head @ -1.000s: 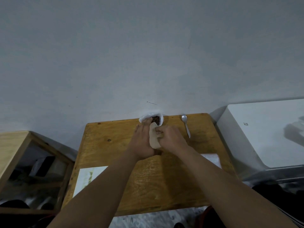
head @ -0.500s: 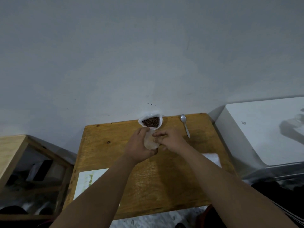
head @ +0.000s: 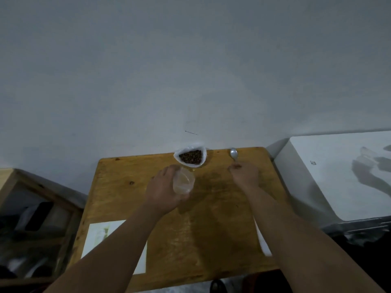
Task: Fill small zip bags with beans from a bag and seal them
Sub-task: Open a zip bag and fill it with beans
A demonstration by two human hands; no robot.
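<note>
1. Since half a second ago, my right hand (head: 245,174) has left the zip bag (head: 183,183); it now pinches the spoon (head: 233,154).
2. My left hand (head: 163,191) grips the zip bag, mouth open; the beans (head: 190,157) sit just beyond that grip.
3. It looks empty, so filling and sealing remain.

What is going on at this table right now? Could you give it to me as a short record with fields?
left hand: holds the small zip bag, mouth open, just in front of the bean bag
small zip bag: no beans visible inside
bean bag: open, dark beans inside, at the far edge of the table
right hand: fingertips at the handle of the spoon; whether it grips is unclear
spoon: lies on the table, right of the bean bag
paper sheet: on the table, near left
</note>
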